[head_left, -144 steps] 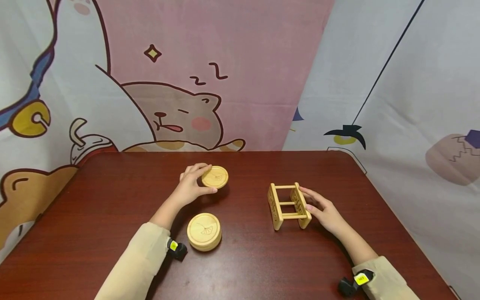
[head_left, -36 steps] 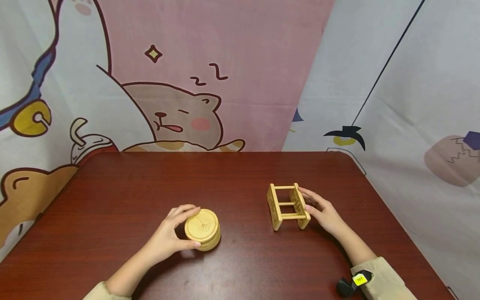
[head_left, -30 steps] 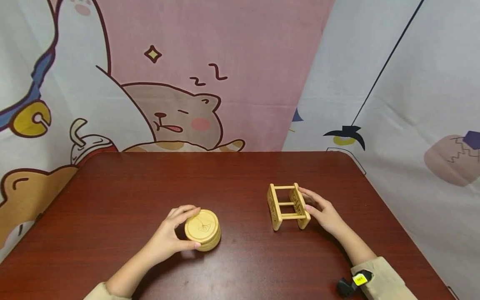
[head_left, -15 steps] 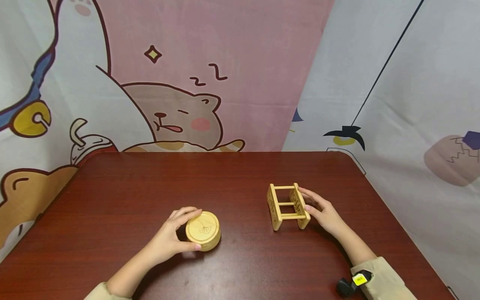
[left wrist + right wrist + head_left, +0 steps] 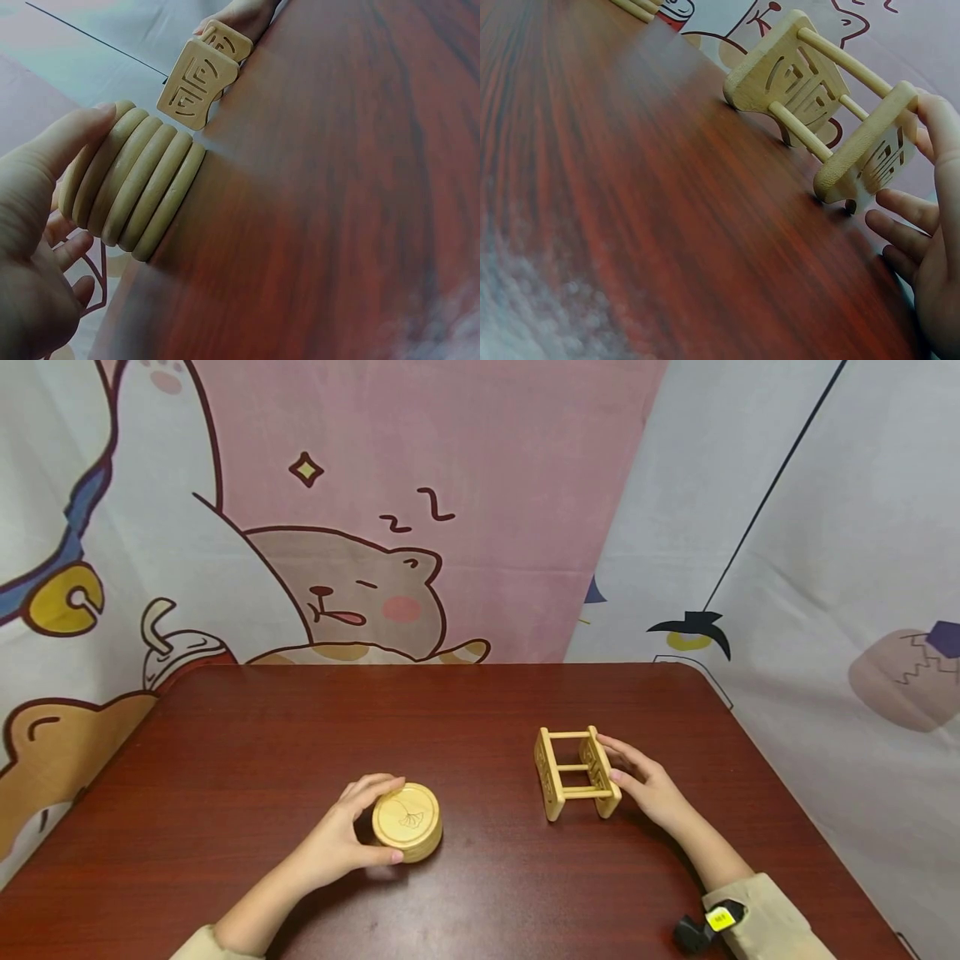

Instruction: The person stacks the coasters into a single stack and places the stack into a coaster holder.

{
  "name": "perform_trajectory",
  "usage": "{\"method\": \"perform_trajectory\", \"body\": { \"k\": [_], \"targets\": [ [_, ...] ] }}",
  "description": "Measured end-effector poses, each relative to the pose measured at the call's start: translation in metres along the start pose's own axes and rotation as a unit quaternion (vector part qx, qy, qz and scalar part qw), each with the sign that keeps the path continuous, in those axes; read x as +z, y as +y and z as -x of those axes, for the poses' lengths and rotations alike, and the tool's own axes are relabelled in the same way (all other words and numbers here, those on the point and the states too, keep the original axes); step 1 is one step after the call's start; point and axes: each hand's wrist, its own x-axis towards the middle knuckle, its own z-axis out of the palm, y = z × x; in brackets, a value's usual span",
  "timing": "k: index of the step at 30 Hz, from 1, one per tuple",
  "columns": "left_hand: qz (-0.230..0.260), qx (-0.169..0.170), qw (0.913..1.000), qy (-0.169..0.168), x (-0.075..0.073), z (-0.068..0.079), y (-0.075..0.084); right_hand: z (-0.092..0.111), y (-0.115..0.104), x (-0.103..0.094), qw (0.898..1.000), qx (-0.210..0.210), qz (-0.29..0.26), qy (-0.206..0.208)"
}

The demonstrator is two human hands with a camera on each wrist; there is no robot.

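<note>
Person's left hand grasps a stack of coasters, thumb on the near rim & fingertips on the far rim, up by the top pieces. Stack = round light-wood discs, approx. six per the left wrist view, edges roughly lined up, standing on the dark red-brown surface a bit left of centre. Top disc has a thin leaf drawing inside a ring line.

Right hand grasps a small wooden rack by its right side panel, thumb on the near edge & a finger on the far edge; the other fingers sit loosely beside the panel, per the right wrist view. Rack stands upright on the surface, right of the stack & slightly farther off, well apart from it. It's two side panels w/ cut-out patterns, joined by thin rods, w/ open space btwn.

Both arms come in from the near edge in beige sleeves, left sleeve only just in view, right sleeve w/ a black wrist cam & yellow tag. Far side: cartoon cloth, pink & white, w/ a sleeping animal & yellow bell.
</note>
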Motion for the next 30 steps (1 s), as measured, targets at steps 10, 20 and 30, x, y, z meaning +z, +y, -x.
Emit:
{"method": "perform_trajectory", "body": {
  "k": [10,20,30],
  "targets": [
    [0.022,0.002,0.9998,0.002,0.0,0.0,0.002,0.001,-0.002,0.0,0.999,-0.026,0.007,0.035],
    [0.019,0.009,0.9996,0.021,-0.004,0.004,0.007,-0.001,-0.014,0.0,0.996,-0.064,0.015,0.066],
    [0.026,0.009,0.9989,0.039,-0.009,0.014,0.008,-0.003,-0.046,0.0,0.988,-0.103,-0.043,0.102]
  ]
}}
